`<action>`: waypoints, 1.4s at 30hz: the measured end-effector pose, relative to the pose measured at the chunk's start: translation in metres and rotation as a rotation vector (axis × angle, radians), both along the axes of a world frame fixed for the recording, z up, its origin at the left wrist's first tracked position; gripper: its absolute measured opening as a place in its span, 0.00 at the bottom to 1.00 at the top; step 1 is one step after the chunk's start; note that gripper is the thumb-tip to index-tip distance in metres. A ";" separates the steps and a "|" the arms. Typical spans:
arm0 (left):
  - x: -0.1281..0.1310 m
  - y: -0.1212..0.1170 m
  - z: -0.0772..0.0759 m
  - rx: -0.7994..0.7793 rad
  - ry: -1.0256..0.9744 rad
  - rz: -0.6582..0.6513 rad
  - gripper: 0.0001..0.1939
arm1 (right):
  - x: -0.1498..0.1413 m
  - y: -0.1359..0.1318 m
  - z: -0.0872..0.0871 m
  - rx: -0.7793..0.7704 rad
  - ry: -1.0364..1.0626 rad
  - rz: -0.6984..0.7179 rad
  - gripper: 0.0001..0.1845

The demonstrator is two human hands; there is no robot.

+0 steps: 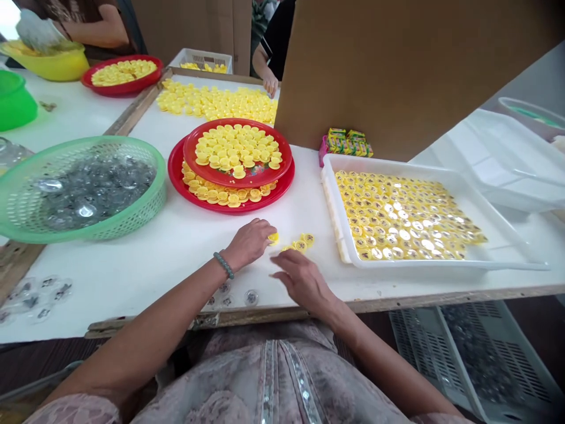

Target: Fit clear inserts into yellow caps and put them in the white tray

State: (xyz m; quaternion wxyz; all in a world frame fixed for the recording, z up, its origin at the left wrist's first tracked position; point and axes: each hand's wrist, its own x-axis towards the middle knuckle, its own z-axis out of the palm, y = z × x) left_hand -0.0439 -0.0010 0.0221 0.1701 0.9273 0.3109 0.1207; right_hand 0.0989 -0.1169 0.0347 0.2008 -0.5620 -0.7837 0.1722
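Note:
My left hand point(249, 242), with a beaded bracelet on its wrist, is closed at the fingertips on a small round yellow plastic piece point(273, 238). Close by on its right, my right hand point(304, 281) hovers low over the white table, thumb and fingers apart, with nothing visible in it. Just past its fingertips lie a few yellow pieces point(301, 244) with dark printed centres. Small clear round discs point(251, 297) with dark prints lie near the table edge, some partly hidden by my left forearm.
Stacked red trays point(282, 197) hold yellow pieces. A green basket point(154, 212) of clear discs stands left; a white tray point(507, 250) with rows of printed yellow pieces stands right. Cardboard point(397, 76) rises behind. Co-workers' hands point(270, 82) are across the table.

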 end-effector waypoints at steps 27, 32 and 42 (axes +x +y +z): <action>-0.038 -0.047 0.023 -0.870 -0.503 0.556 0.17 | -0.014 0.010 -0.006 0.221 0.104 -0.208 0.11; -0.032 -0.061 0.012 -1.249 -0.806 0.597 0.16 | -0.023 0.000 -0.012 0.279 -0.025 -0.086 0.10; -0.039 -0.060 0.006 -1.386 -0.745 0.414 0.22 | -0.014 -0.002 0.005 0.105 0.143 0.195 0.10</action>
